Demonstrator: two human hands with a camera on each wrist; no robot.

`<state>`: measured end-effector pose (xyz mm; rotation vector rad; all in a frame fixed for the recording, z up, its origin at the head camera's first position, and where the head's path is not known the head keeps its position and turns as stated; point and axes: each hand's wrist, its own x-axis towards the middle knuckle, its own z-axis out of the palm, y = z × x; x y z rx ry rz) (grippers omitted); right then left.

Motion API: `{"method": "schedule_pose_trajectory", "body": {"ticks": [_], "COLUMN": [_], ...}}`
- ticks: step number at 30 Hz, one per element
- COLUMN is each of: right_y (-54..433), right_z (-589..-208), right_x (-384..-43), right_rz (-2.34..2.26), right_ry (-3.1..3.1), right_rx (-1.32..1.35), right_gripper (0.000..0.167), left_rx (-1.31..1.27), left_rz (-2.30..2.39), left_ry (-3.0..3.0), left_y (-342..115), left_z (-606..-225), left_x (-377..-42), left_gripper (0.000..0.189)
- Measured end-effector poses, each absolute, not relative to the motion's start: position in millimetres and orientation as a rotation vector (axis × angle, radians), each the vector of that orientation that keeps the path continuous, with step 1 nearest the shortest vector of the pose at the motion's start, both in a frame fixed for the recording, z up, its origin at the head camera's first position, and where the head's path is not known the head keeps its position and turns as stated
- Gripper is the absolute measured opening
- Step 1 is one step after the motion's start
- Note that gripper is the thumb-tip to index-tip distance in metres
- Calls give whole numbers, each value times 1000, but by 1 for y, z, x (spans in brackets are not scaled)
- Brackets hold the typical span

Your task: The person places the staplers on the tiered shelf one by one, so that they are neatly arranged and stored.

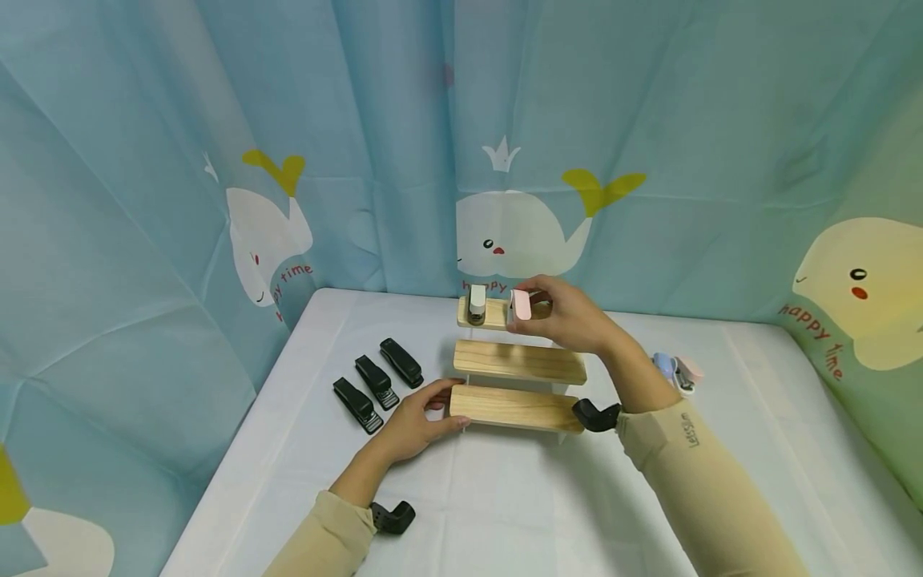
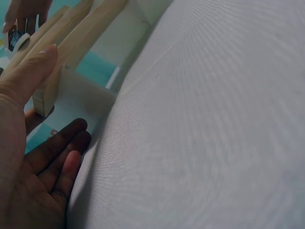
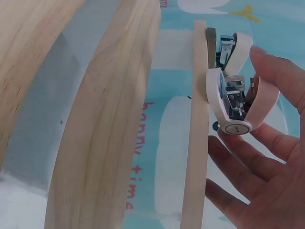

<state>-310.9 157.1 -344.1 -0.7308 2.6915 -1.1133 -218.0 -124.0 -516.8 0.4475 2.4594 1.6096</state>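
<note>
A three-tier wooden display rack (image 1: pixel 519 361) stands mid-table against the curtain side. My right hand (image 1: pixel 566 316) pinches a small pink and white stapler (image 1: pixel 522 305) at the top board. In the right wrist view the stapler's white base (image 3: pixel 215 93) lies against that board, the thumb on its pink upper arm. Beside it on the same board sits a stapler with a pale top and olive base (image 1: pixel 477 303). My left hand (image 1: pixel 414 421) grips the left end of the lowest board (image 2: pixel 45 98), thumb on top, a finger beneath; its other fingers extend below the board.
Several black staplers (image 1: pixel 376 381) lie in a slanted row left of the rack. To the right, partly behind my right forearm, are a blue stapler (image 1: pixel 664 365) and a pink one (image 1: pixel 690 369). A whale-print curtain (image 1: pixel 404 144) surrounds the white-covered table (image 1: pixel 288 497).
</note>
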Motion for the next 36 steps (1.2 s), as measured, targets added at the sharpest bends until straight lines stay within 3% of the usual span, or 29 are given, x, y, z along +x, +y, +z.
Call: {"method": "schedule_pose_trajectory", "body": {"ticks": [36], "right_y": [142], "right_z": [-350], "right_x": [-326], "right_rz": [-1150], "right_ry": [2628], "right_rx": [-685], "right_gripper": [68], "left_rx": [462], "left_rz": [1594], "left_ry": [2484], "left_y": [-124], "left_z": [-517], "left_x": [-219], "left_gripper": [65]}}
